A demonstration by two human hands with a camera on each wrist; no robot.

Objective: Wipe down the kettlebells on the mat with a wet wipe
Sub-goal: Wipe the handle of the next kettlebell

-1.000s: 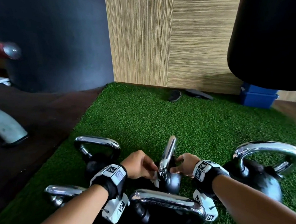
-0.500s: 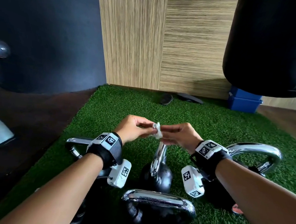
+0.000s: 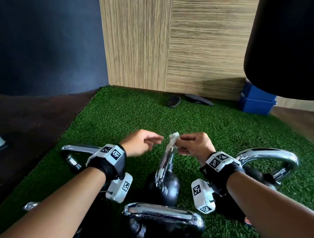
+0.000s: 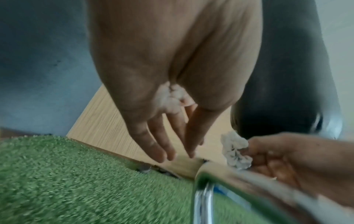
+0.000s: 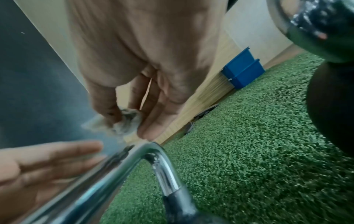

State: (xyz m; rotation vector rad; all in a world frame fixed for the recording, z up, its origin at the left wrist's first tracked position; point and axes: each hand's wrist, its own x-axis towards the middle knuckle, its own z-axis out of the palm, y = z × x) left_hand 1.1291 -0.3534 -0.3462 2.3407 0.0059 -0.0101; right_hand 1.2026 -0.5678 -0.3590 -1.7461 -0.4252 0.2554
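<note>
Several black kettlebells with chrome handles stand on the green turf mat [image 3: 114,118]. The middle kettlebell [image 3: 163,188] has its handle [image 5: 122,163] edge-on to me. Just above that handle my right hand [image 3: 192,145] pinches a crumpled white wet wipe [image 3: 174,137] [image 4: 234,151] [image 5: 122,122] between thumb and fingers. My left hand [image 3: 142,142] hovers a little to the left of the wipe with its fingers [image 4: 159,145] straight and apart from it, holding nothing. Another kettlebell [image 3: 163,227] stands nearest me, one [image 3: 268,168] at the right and one [image 3: 76,155] at the left.
A black punching bag [image 3: 297,48] hangs at the upper right. A blue box [image 3: 255,103] and dark sandals [image 3: 188,100] lie against the wooden wall [image 3: 179,40] at the far edge of the mat. Dark floor [image 3: 27,125] borders the mat on the left.
Both hands rose from the middle kettlebell's handle with the wipe between them. The left hand has now let go of the wipe and drawn slightly left; the right hand keeps it.
</note>
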